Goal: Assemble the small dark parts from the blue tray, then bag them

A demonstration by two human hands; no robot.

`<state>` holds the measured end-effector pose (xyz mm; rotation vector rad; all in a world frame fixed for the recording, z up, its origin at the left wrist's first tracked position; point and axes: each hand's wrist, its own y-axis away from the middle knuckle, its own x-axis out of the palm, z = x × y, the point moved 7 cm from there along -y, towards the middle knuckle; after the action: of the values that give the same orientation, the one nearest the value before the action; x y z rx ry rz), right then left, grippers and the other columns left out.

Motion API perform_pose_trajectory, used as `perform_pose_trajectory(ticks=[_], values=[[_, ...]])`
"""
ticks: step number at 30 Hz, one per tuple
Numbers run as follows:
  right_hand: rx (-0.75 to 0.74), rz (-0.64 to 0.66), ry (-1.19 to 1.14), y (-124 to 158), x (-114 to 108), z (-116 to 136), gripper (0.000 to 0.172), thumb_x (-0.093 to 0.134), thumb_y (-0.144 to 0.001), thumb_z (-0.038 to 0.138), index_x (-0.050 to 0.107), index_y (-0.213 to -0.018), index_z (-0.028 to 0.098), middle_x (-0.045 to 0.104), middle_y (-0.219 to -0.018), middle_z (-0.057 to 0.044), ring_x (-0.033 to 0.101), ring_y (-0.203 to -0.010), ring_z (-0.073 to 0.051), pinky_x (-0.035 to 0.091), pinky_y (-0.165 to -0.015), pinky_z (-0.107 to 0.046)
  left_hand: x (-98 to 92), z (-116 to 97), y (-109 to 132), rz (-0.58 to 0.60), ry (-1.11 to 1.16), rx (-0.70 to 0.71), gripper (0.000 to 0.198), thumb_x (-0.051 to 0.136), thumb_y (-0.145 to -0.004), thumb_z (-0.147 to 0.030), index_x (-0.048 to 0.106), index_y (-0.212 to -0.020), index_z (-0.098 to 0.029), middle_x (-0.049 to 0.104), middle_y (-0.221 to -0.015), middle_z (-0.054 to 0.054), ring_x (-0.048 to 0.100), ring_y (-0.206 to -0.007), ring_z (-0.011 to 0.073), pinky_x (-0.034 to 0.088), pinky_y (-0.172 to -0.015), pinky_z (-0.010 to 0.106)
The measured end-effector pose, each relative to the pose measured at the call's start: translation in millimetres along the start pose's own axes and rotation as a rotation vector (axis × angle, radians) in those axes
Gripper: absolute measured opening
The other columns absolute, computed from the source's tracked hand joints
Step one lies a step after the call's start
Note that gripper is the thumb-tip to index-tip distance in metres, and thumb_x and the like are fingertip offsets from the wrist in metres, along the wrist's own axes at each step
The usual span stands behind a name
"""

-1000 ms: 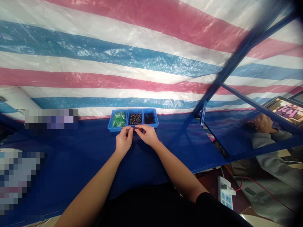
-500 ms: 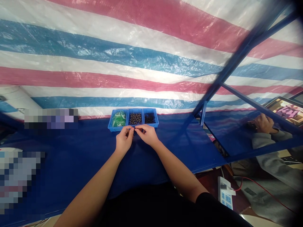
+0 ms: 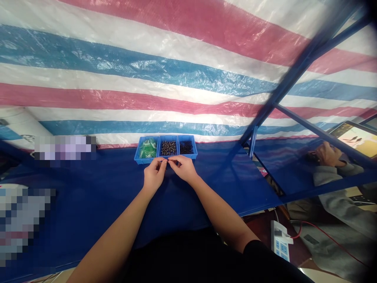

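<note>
My left hand (image 3: 153, 175) and my right hand (image 3: 184, 168) meet fingertip to fingertip just in front of three small blue bins on the blue table (image 3: 97, 196). Both hands pinch something tiny between them that I cannot make out. The left bin (image 3: 146, 149) holds green and white parts. Small dark parts with shiny bits fill the middle bin (image 3: 168, 147). The right bin (image 3: 186, 147) holds small black parts.
A striped red, white and blue tarp (image 3: 165, 70) hangs behind the table. A blue metal frame (image 3: 282, 94) stands at the right. Beyond it another person's hand (image 3: 327, 153) and grey sleeve rest near a screen (image 3: 355, 136). A white power strip (image 3: 281, 244) lies on the floor.
My hands have stayed in place, with only slight finger movement. The picture on the screen at the right has changed.
</note>
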<state>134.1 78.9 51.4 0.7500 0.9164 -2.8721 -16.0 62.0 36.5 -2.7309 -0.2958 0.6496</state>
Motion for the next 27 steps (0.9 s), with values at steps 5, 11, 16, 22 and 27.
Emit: perform_pose_trajectory(ticks=[5,11,16,22,27], values=[[-0.027,-0.003,-0.005,-0.1,0.2,0.4,0.019,0.058,-0.088,0.029,0.073,-0.098,0.022,0.073,-0.088,-0.002,0.066,-0.078,-0.015,0.051,-0.069,-0.025,0.0,-0.3,0.0,0.009,-0.011,-0.013,0.03,0.054,-0.088,-0.045,0.062,-0.102,-0.02,0.062,-0.064,-0.003,0.058,-0.056,0.0116,0.044,-0.056,0.021],[-0.009,-0.004,-0.002,-0.1,-0.2,-0.6,0.019,0.059,-0.088,0.029,0.073,-0.098,0.023,0.073,-0.088,-0.002,0.065,-0.075,-0.015,0.051,-0.067,-0.025,0.1,-2.1,-0.4,0.003,-0.018,0.008,0.029,0.054,-0.088,-0.045,0.063,-0.103,-0.021,0.062,-0.063,-0.003,0.057,-0.054,0.0112,0.045,-0.057,0.022],[-0.014,0.008,-0.002,0.1,1.7,-0.1,0.019,0.06,-0.087,0.03,0.073,-0.099,0.023,0.073,-0.086,-0.002,0.065,-0.075,-0.015,0.051,-0.067,-0.025,1.1,4.5,-1.1,-0.007,-0.03,-0.017,0.03,0.054,-0.089,-0.046,0.064,-0.096,-0.02,0.062,-0.062,-0.002,0.058,-0.054,0.0118,0.045,-0.057,0.023],[0.004,0.0,0.013,-0.6,-0.5,-0.4,0.019,0.059,-0.087,0.029,0.073,-0.098,0.024,0.074,-0.089,-0.002,0.066,-0.076,-0.015,0.052,-0.068,-0.026,1.7,0.2,0.0,0.021,0.007,-0.018,0.032,0.054,-0.088,-0.046,0.062,-0.105,-0.02,0.064,-0.064,-0.003,0.059,-0.055,0.0121,0.045,-0.057,0.023],[-0.003,-0.013,-0.008,-0.4,-1.8,0.4,0.019,0.059,-0.087,0.03,0.073,-0.099,0.023,0.073,-0.088,-0.002,0.066,-0.076,-0.015,0.052,-0.068,-0.026,0.6,-1.5,0.2,0.008,-0.018,-0.016,0.03,0.055,-0.087,-0.045,0.063,-0.102,-0.02,0.063,-0.062,-0.003,0.059,-0.054,0.0118,0.045,-0.057,0.022]])
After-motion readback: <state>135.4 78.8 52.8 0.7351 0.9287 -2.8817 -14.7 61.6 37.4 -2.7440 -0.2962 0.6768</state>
